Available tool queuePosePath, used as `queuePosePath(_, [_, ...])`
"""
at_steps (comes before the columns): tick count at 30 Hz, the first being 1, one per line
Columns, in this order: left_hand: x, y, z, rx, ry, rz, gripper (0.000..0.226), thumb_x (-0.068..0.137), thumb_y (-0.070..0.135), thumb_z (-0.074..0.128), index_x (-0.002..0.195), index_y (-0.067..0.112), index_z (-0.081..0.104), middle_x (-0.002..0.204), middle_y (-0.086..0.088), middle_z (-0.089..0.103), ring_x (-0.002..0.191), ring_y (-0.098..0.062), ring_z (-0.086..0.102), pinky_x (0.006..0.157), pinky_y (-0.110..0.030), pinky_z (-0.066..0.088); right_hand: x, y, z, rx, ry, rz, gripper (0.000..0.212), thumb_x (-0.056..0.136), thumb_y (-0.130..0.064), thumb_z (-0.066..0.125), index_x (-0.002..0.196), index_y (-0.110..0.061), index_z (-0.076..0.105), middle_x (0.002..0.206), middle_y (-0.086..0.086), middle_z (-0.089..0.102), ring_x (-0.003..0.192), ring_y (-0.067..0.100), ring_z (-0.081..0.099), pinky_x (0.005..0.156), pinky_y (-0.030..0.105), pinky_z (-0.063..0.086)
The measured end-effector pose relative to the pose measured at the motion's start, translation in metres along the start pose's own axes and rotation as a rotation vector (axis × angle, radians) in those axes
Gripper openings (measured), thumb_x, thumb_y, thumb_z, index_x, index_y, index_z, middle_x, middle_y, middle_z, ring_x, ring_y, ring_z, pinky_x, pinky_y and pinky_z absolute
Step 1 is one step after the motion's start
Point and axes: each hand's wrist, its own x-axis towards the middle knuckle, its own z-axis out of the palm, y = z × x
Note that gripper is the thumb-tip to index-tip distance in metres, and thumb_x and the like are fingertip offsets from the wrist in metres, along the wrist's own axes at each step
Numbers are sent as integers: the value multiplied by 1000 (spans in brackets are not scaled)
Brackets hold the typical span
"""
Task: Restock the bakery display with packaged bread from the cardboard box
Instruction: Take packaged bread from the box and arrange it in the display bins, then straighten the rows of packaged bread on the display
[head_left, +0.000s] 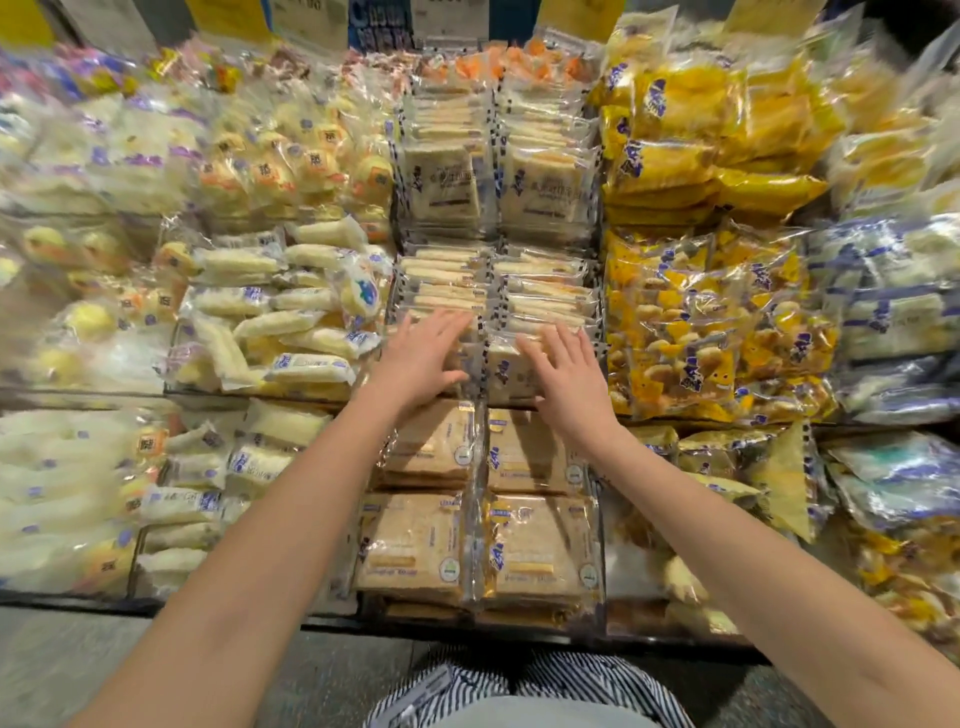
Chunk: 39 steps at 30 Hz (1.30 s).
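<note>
Both hands reach forward over the display with fingers spread and palms down. Left hand (423, 358) lies flat on the front packet of the left white-bread column (441, 299), gripping nothing. Right hand (566, 371) lies flat on the front packet of the right white-bread column (543, 299), likewise gripping nothing. Whether either palm presses down or only touches the film cannot be told.

Nearest the camera, a striped garment (524, 686) shows at the lower edge, above a grey floor (57, 665). The display's dark front edge (363, 621) runs just beyond it.

On the lowest tier, beneath the forearms, four brown toast packets (415, 545) lie flat in two columns, touching side to side.

On the middle tier, the two columns of white sandwich-bread packets stand on edge, packed face to face, directly under and beyond the fingertips. Pale roll packets (291, 322) lie loosely heaped to the left; yellow bags of small buns (691, 332) stand to the right.

On the upper tier, further white-bread packets (441, 182) continue both columns. Yellow-wrapped loaves (691, 135) are stacked to their right, round bun packets (291, 156) to their left.

Sign cards (311, 21) stand along the far edge; their print is unreadable.
</note>
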Motion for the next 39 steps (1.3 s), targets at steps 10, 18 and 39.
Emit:
queuePosePath(10, [32,31,11,181,8,283,97,87,57,62,157,27,3,165,7,0,152,-22,-2,123,-53,3,-2,21,-1,-98,-64,77,104,80,-32,79,157,-30,9,158,16,26,147,36,21,119,46,19])
queuePosePath(18, [41,32,24,255,78,277,106,83,64,63,157,24,-2,166,4,2,152,-27,3,121,-54,7,5,32,1,-109,3,18,108,55,-31,94,147,-22,38,134,15,57,121,39,54,97,47,48])
queuePosePath(39, [63,21,-14,-392,131,314,43,102,33,48,143,18,49,149,2,47,143,-16,34,120,-43,24,10,36,-35,487,-83,434,62,102,-45,41,155,-17,24,161,12,19,147,27,23,117,38,26])
